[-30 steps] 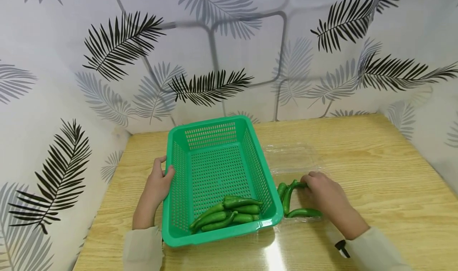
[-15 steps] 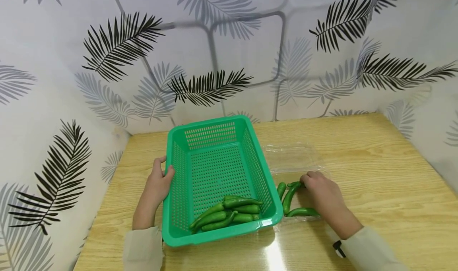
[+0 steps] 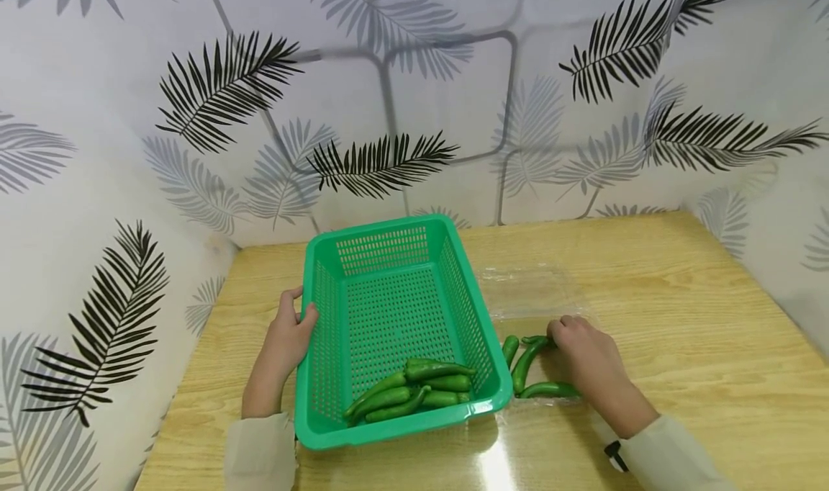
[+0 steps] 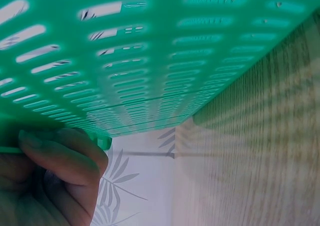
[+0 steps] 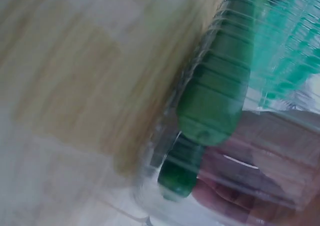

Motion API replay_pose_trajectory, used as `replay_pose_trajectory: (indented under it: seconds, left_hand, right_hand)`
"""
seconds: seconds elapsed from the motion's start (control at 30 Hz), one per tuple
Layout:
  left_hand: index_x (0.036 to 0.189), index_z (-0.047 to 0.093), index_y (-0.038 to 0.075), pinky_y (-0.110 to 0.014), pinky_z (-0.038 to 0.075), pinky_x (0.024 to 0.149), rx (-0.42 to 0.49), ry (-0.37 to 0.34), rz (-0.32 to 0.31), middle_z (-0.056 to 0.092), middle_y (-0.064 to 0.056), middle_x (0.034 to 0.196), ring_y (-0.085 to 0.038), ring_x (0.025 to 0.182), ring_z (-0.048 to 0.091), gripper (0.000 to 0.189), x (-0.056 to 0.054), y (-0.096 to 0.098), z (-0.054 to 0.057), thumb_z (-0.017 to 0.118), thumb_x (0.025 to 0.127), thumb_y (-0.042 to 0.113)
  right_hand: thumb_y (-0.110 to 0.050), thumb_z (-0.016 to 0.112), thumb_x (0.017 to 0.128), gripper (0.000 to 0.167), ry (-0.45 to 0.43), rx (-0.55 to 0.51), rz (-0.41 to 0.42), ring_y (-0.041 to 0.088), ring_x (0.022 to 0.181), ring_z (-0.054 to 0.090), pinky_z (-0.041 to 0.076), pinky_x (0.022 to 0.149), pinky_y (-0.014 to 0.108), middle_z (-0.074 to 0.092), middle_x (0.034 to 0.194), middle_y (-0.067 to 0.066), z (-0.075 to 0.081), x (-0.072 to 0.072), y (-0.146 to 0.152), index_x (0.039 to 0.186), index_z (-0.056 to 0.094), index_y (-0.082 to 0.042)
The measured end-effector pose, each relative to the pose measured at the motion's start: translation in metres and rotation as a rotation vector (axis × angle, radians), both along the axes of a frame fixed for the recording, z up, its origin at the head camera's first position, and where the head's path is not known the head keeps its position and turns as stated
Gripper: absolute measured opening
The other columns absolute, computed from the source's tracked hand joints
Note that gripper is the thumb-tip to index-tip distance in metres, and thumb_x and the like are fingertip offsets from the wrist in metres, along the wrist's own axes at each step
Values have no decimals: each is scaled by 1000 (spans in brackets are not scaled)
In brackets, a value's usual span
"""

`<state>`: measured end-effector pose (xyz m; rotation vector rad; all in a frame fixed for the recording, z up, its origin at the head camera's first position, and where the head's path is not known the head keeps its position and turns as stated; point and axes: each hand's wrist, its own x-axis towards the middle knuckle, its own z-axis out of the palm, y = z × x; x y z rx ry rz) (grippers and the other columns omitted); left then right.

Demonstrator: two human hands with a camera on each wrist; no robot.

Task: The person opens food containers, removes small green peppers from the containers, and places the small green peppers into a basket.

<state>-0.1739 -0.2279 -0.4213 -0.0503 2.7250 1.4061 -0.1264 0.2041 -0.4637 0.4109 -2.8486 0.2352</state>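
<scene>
A green perforated plastic basket stands on the table, tilted a little in the head view. Several green chili peppers lie at its near end. My left hand grips the basket's left rim, thumb over the edge, as the left wrist view confirms. To the right of the basket sits a clear plastic container holding several more green chili peppers. My right hand reaches into it and pinches a pepper at its fingertips. The right wrist view shows a pepper and curled fingers behind the see-through wall.
The wood-grain table extends to the right of the container. A wall covering with leaf prints rises behind the table and along its left side. The basket's right wall stands close beside the container.
My right hand has shifted slightly within the container, and the peppers by its fingertips have moved a little. The left hand and basket stay as they were. The head view tilts slightly.
</scene>
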Motion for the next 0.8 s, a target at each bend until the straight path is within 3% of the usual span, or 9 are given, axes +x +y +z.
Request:
replay_pose_trajectory:
  seconds: [0.17,0.37,0.67,0.8]
  left_hand:
    - [146,17,10,-33,48,61,3,-7,0,60,-18,100,-21,68,58,54,0,0,-2,34,99,32]
    - [146,17,11,-33,48,60,3,6,-4,61,-18,101,-20,68,59,54,-1,-1,-1,34,100,32]
    - [146,17,11,-33,49,61,4,5,0,61,-18,102,-20,69,59,54,-1,-1,-2,34,100,32]
    - [146,17,11,-33,48,61,-1,-1,5,61,-17,101,-20,69,58,54,-1,-1,-1,34,99,33]
  right_hand:
    - [-4,73,75,13,-15,-58,-22,18,65,51,42,46,32,51,69,0,6,5,4,79,62,-8]
    - [-1,74,70,20,4,-105,-18,19,65,53,42,45,29,53,72,0,22,10,9,87,63,-7]
    - [-4,72,69,22,119,-162,30,16,64,51,39,46,25,55,75,2,39,11,6,89,63,-7]
    - [-6,70,70,22,126,-178,59,13,66,50,39,48,25,56,78,0,49,12,-3,90,63,-9]
